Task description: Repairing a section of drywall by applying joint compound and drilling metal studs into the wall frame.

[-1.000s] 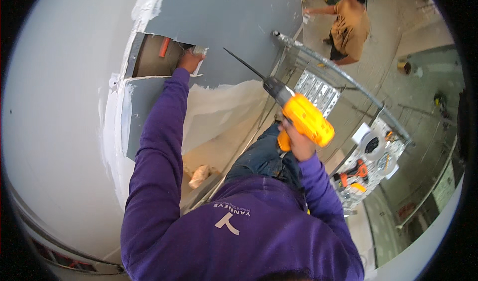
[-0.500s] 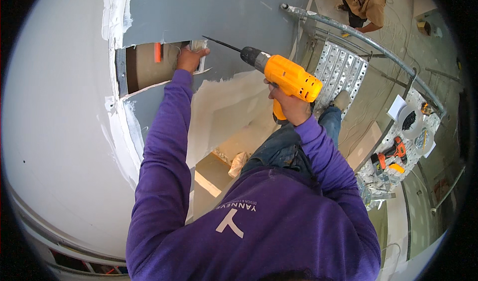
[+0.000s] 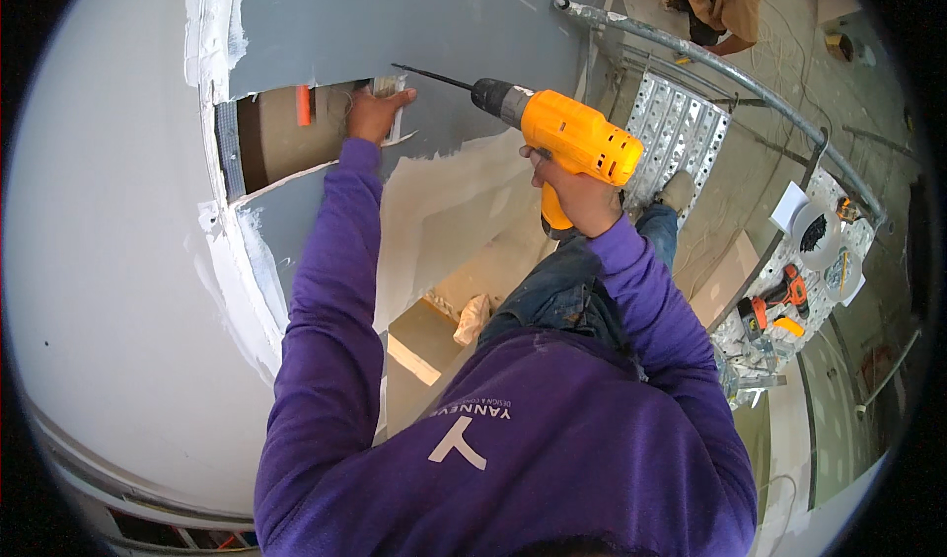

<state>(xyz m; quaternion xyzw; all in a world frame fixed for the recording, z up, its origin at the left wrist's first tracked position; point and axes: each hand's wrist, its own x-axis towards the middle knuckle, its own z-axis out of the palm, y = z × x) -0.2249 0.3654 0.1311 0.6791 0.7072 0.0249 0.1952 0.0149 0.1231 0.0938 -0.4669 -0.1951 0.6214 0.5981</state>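
Note:
My right hand (image 3: 569, 190) grips a yellow cordless drill (image 3: 582, 138); its long thin bit points left, its tip over the grey board (image 3: 444, 24) above the cutout's right end, touch unclear. My left hand (image 3: 375, 115) has its fingers wrapped round the white, rough right edge (image 3: 396, 123) of the rectangular wall opening (image 3: 276, 148), fingertips partly hidden inside. An orange piece (image 3: 304, 106) shows inside the opening. White filler (image 3: 212, 54) runs down the seam at the opening's left, beside a metal strip (image 3: 229, 148).
A curved scaffold rail (image 3: 702, 56) borders perforated platforms (image 3: 674, 123) at my right, where my foot stands. A red-and-black drill (image 3: 789, 296) and round containers (image 3: 819, 236) lie on the right platform. A co-worker in tan (image 3: 720, 0) is beyond the rail; cables cross the floor.
Since a second ago the yellow drill has risen and turned flatter, its bit tip moving up and left toward the opening's upper right. My view has shifted; the co-worker now appears higher, bent over.

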